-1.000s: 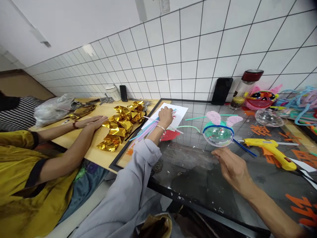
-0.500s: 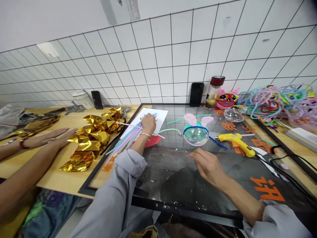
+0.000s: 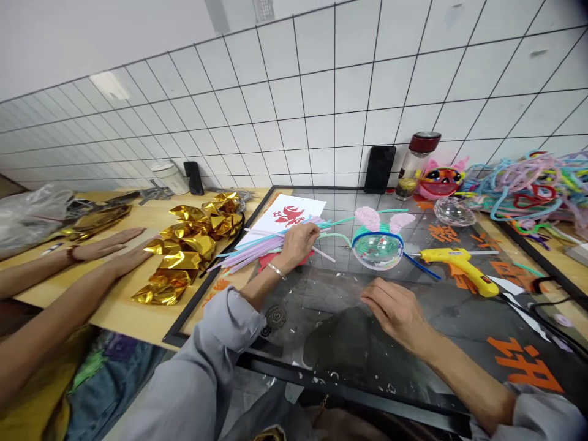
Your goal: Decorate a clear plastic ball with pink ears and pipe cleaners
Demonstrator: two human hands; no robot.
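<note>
pipe cleaners (image 3: 248, 252) gripped in the left hand (image 3: 297, 246), right hand (image 3: 397, 309) kinda pinched, can't tell if it's got anything

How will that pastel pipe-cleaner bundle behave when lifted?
The pipe-cleaner bundle is probably light, its stems being thin. They likely bend yet hold shape: most lie straight, while a pale green pipe cleaner curves. They may fan apart, since no tie shows and the ends spread unevenly by the left hand.
</note>
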